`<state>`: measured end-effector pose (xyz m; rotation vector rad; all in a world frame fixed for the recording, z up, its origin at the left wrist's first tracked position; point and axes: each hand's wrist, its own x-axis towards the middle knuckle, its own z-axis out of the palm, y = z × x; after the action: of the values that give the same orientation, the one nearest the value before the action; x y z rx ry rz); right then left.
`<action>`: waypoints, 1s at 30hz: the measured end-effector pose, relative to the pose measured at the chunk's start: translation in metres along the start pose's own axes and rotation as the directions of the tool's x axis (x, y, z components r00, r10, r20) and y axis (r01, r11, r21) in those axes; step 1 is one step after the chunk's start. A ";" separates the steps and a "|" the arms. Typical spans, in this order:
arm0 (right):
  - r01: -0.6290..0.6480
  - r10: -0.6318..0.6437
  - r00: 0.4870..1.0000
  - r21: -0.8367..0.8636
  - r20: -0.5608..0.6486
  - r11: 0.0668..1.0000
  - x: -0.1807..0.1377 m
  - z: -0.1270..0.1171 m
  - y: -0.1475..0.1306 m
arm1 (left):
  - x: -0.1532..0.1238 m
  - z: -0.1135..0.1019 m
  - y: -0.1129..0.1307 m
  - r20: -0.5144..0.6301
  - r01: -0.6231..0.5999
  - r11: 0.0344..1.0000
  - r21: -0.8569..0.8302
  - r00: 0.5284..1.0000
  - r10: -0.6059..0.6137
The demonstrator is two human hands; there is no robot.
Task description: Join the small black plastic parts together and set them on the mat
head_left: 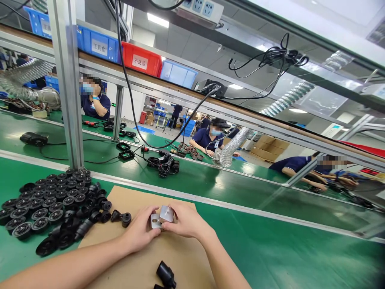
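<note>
Above a sheet of brown cardboard (120,265), my left hand (141,228) is closed on a small silver metal block (155,221) with an oval hole in its face. My right hand (188,221) grips a second silver metal block (166,214), pinched between thumb and fingers. The two blocks are close together, the right one slightly higher; I cannot tell whether they touch. Just left of my left hand stand small black plastic fittings (126,219). Nearer to me on the cardboard lies a black cylindrical part (166,274), with another partly cut off by the lower edge.
Many round black parts (40,212) cover the green bench at left. An aluminium post (67,88) rises behind them. Black coiled cables (164,163) lie beyond the ledge. Blue and red bins (141,59) sit on the shelf above. Several people work across the bench.
</note>
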<state>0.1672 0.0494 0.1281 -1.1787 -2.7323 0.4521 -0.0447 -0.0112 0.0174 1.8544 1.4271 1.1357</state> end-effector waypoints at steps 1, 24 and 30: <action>0.016 -0.016 1.000 0.000 0.004 1.000 -0.001 -0.002 0.000 | 0.000 0.000 0.000 0.002 0.001 1.000 0.001 1.000 -0.001; 0.137 -0.136 0.991 -0.072 0.016 0.988 -0.006 -0.011 -0.009 | -0.001 0.001 -0.001 0.018 0.018 1.000 -0.019 1.000 -0.018; 0.199 -0.199 0.979 -0.006 -0.038 0.980 -0.010 -0.014 -0.013 | -0.002 0.003 -0.002 0.020 0.023 0.999 -0.029 1.000 -0.022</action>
<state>0.1678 0.0365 0.1452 -0.8909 -2.7804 0.3967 -0.0435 -0.0123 0.0135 1.8200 1.4102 1.1189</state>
